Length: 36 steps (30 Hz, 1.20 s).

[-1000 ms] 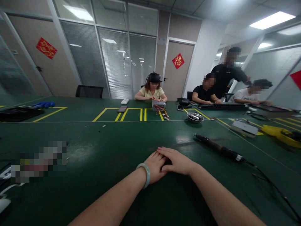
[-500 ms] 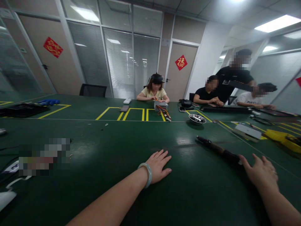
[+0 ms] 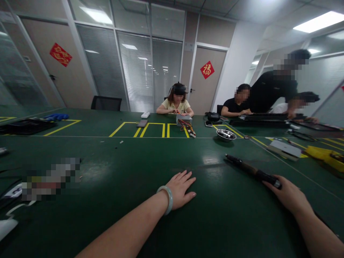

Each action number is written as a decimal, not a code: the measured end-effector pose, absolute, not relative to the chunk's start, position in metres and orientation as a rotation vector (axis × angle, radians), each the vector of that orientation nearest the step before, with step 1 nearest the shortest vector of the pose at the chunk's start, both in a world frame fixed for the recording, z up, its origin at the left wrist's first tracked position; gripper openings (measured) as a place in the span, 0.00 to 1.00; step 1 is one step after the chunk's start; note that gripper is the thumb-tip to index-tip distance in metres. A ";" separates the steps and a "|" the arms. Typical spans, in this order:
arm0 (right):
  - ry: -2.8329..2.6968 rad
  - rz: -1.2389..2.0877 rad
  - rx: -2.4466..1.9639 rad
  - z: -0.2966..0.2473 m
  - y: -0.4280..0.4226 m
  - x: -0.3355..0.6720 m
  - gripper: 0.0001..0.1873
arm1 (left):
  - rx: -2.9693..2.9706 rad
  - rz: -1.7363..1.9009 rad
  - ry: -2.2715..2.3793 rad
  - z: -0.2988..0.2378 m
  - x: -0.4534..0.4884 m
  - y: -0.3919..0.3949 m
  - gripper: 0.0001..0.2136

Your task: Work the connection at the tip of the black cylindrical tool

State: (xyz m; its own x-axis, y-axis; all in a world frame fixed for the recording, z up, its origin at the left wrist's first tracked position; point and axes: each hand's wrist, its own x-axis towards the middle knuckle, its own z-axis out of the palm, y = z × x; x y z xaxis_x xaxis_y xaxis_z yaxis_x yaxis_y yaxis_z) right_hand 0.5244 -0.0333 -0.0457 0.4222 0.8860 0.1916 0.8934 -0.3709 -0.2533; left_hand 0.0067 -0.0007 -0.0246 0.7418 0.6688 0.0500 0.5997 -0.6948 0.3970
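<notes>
My left hand lies flat on the green table, fingers spread, holding nothing; a pale green bangle circles the wrist. My right hand is off to the right, its fingers closed around the near end of a long black electric screwdriver that lies on the table, tip pointing away to the left.
A steel bowl stands beyond the screwdriver. Yellow tape outlines mark the table's far half. A seated person faces me with a small metal box and wires. Other people work at the far right. Yellow parts lie at right.
My hands lay one over the other at the table's middle. My right hand has gone right to the screwdriver and closed on its near end. My left hand stayed flat.
</notes>
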 end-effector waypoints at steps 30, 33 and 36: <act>-1.275 0.098 -2.456 -0.039 0.008 0.519 0.40 | 2.574 0.235 1.052 -0.018 0.010 -0.005 0.30; -1.253 0.062 -2.469 -0.039 0.011 0.503 0.39 | 2.586 0.242 1.069 -0.018 0.012 -0.005 0.32; -1.314 0.038 -2.429 -0.034 0.013 0.482 0.38 | 2.605 0.258 1.076 -0.020 0.013 -0.005 0.33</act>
